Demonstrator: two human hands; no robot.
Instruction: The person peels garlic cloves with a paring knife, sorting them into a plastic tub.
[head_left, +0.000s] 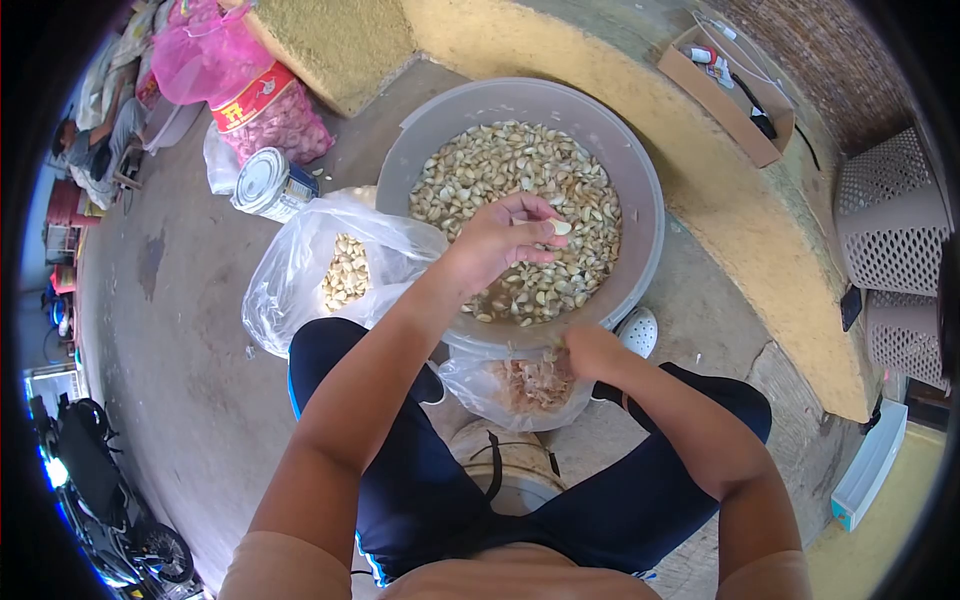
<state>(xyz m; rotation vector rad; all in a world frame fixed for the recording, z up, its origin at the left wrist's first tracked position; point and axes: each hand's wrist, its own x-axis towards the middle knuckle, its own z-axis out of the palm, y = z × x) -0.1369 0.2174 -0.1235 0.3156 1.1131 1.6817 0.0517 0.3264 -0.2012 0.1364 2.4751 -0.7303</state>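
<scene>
One pale, smooth garlic clove [561,228], clamped in the left hand's [505,238] fingers above the basin [642,185] | basin: round, grey | heaped cloves [510,165]: tan-white, papery | right hand [590,352] near rim, fingers unclear | bag [462,378]: clear, crinkled.

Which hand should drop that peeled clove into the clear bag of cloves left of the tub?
Left, I'd say: the left hand already holds the clove, and the clove bag is on its side. The right hand is farther away.
</scene>
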